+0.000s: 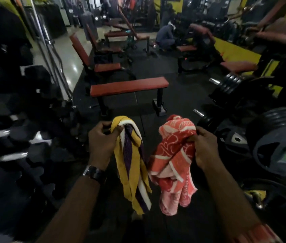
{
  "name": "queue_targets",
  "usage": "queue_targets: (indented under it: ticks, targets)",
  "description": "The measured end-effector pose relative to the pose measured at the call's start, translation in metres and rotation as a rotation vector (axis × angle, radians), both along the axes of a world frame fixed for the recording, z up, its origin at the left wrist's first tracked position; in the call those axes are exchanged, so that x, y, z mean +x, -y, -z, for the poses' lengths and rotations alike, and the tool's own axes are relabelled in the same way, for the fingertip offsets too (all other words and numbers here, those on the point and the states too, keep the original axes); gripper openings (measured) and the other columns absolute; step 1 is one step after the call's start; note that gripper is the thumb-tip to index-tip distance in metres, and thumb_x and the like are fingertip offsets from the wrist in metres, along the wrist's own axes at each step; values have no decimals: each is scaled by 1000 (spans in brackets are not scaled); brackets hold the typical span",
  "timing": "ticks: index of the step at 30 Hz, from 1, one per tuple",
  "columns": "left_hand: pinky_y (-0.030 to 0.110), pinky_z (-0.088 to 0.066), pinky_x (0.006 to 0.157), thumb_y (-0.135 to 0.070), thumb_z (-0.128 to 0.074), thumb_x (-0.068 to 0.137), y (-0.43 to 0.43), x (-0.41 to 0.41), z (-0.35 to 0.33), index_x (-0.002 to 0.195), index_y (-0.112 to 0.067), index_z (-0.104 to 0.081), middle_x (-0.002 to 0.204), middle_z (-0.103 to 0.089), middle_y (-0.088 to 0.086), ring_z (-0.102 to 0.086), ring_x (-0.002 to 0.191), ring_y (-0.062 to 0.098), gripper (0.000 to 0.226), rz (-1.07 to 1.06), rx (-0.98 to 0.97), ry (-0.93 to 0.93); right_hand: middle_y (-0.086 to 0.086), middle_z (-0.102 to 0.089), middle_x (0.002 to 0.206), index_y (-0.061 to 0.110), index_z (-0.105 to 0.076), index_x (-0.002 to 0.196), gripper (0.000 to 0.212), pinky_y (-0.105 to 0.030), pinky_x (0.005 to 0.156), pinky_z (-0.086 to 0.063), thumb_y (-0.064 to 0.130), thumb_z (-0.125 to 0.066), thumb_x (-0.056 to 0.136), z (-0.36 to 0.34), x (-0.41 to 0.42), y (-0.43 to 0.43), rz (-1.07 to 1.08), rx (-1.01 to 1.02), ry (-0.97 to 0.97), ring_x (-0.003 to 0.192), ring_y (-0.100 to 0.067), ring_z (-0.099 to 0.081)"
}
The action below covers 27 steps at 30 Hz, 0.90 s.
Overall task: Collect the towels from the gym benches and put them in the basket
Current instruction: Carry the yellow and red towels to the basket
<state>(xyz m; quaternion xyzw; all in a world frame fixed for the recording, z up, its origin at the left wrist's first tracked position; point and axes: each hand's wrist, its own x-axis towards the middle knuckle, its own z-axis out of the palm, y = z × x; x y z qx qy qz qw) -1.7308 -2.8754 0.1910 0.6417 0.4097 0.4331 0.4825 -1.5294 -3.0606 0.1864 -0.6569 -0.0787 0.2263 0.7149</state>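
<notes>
A striped towel [131,162] and red towel [173,163], clenched in left hand [102,146] and right hand [203,148] short of the bench [129,85], could be dropped if bunched grips slacken.

Dim, blurred gym, wide-angle edge warp, glare on pale floor [72,67].

Open dark floor [182,95] lies ahead between the two hands. A flat red bench [129,85] stands crosswise just beyond, blocking the straight way forward. A dumbbell rack [16,130] crowds the left side; stacked weight plates [277,146] crowd the right. Floor to the right of the bench, toward a crouching person [166,36], stays passable.
</notes>
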Motion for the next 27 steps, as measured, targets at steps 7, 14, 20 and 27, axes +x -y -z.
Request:
queue_targets:
  ticks: [7, 14, 20, 27]
  targets:
    - [35, -58, 78, -22, -81, 76, -150, 143, 10, 94, -24, -72, 94, -74, -5, -69, 89, 11, 20, 105, -36, 34, -18, -74, 87, 15, -76, 83, 42, -37, 71, -61, -18, -51, 75, 1, 123, -135, 64, 79, 45, 81, -31, -72]
    - [32, -56, 77, -22, -82, 72, -279, 304, -10, 85, -34, -70, 91, -74, -10, -70, 90, 10, 21, 262, 2, -12, -9, -77, 80, 21, -79, 84, 49, -35, 63, -61, -18, -51, 74, -4, 260, -238, 170, 106, 85, 73, -26, -74]
    - [35, -58, 81, -19, -82, 72, -373, 460, 14, 84, -34, -71, 91, -74, -10, -70, 88, 8, 22, 348, 39, -45, -5, -77, 74, 25, -79, 80, 41, -29, 56, -57, -8, -58, 71, 23, 405, -319, 258, 100, 49, 66, -21, -75]
    - [38, -58, 86, -20, -83, 74, -475, 632, 6, 100, -19, -74, 96, -76, -5, -71, 91, 9, 27, 339, -29, -64, -6, -77, 74, 25, -79, 78, 39, -31, 56, -59, -7, -57, 72, 11, 577, -434, 198, 86, 1, 66, -22, -75]
